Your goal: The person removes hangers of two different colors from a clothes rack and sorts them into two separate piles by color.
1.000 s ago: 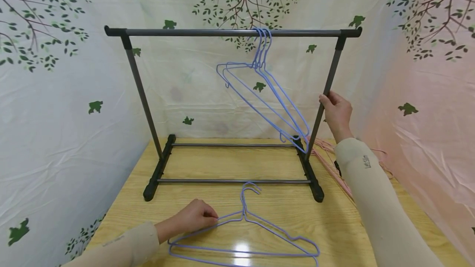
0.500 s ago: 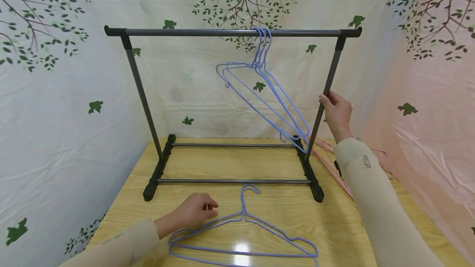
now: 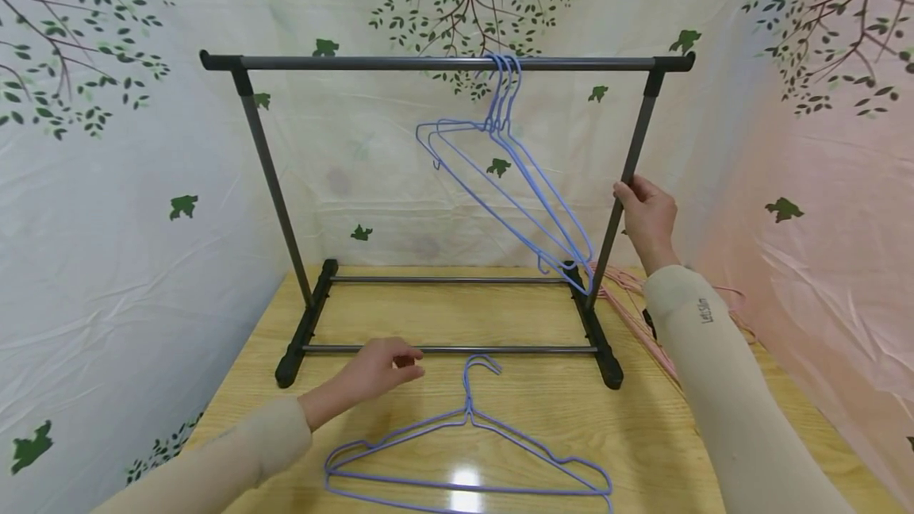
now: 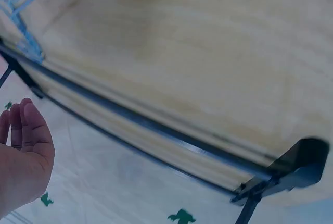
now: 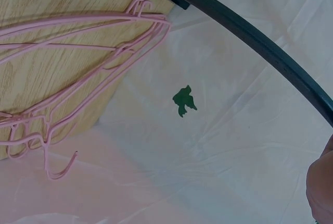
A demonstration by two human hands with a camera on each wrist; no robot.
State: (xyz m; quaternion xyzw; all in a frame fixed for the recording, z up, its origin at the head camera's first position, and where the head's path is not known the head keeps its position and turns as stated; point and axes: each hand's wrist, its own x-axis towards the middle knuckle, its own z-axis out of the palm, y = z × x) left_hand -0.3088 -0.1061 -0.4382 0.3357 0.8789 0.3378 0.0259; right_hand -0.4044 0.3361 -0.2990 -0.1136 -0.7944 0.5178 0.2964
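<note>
The left hand (image 3: 377,367) is hovering near the front lower bar (image 3: 528,350), fingers loosely bent and holding nothing; the right hand (image 3: 651,216) is pinching the right post (image 3: 643,125); flat blue hangers (image 3: 469,411) are lying on the table (image 3: 457,312) before the rack; more blue hangers (image 3: 508,129) are hanging from the top bar (image 3: 357,63); pink hangers (image 5: 78,17) are lying beside the rack's right foot (image 3: 603,355).

Upright on wood-grain table (image 3: 457,316): black tubular clothes rack (image 3: 428,63). Hooked over it, right of centre: bunched blue wire hangers (image 3: 530,182). Lying flat in front: overlapping lilac-blue wire hangers (image 3: 528,490).
</note>
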